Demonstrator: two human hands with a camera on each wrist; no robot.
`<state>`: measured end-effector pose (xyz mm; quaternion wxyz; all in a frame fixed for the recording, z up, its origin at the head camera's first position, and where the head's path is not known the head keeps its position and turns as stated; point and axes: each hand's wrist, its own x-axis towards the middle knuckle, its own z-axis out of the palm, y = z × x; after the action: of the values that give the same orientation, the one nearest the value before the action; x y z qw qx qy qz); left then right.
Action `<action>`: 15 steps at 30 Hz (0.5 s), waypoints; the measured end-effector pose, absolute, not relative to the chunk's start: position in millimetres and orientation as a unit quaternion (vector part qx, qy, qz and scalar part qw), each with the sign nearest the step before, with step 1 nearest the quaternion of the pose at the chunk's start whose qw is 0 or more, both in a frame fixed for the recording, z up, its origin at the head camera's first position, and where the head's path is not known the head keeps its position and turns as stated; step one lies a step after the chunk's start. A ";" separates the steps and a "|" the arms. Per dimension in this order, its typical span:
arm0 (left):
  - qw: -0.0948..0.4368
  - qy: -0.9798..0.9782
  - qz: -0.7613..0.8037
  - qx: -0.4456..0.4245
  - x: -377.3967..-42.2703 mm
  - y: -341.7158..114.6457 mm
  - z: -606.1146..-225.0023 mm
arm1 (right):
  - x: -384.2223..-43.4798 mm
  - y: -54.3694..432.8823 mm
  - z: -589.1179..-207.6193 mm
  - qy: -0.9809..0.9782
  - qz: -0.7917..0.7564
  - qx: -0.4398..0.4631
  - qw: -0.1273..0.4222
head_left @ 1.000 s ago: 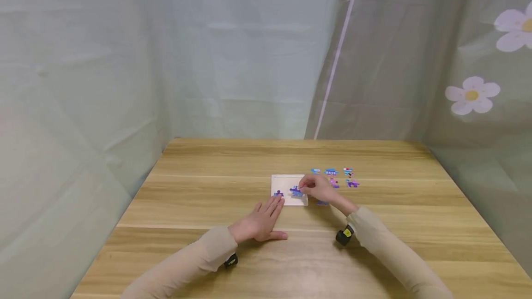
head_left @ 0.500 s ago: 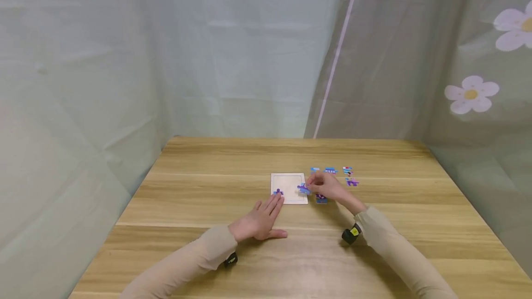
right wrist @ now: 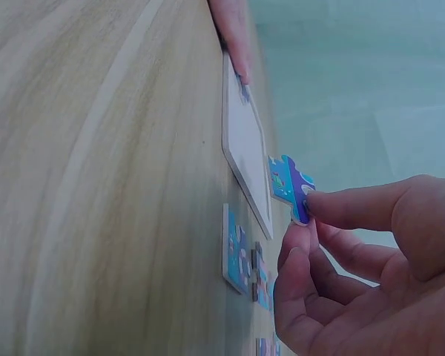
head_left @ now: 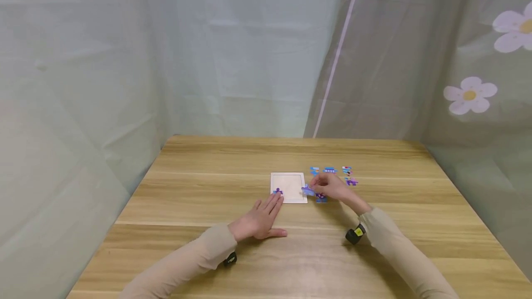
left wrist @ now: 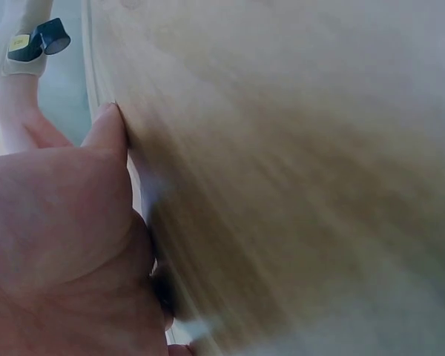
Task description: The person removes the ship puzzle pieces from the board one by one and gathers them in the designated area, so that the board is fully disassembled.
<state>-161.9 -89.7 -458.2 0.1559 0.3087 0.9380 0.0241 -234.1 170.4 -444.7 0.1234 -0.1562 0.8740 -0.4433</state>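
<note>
A white square puzzle tray lies on the wooden table. My left hand has its fingers straight, their tips on a purple-and-blue jigsaw piece in the tray's near left corner and partly covering it. Thumb and fingers of my right hand pinch another jigsaw piece, blue and purple, held tilted in the air by the tray's right edge. Below that hand, just right of the tray, a loose jigsaw piece rests on the table. In the left wrist view the palm hides the left fingers' contact.
Several more jigsaw pieces lie behind and right of the right hand, including a purple one; the hand covers part of this group. Pale curtains stand behind the table's far edge.
My right hand has moved right with the pinched jigsaw piece, from above the tray to its right edge, and the piece has turned. My left hand has stayed in place.
</note>
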 end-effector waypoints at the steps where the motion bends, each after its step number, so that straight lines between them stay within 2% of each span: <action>1: 0.155 0.938 0.026 0.308 -161.5 -89.7 -457.3 | -234.1 170.7 -445.1 0.873 -0.445 -0.155 0.124; 15: 0.130 0.939 0.031 0.316 -171.6 -93.6 -485.4 | -234.1 179.7 -448.9 0.873 -0.449 -0.140 0.129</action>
<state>-171.6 -93.6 -485.4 0.1305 0.3158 0.9393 0.0306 -234.1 179.7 -448.9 0.1286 -0.1402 0.8731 -0.4489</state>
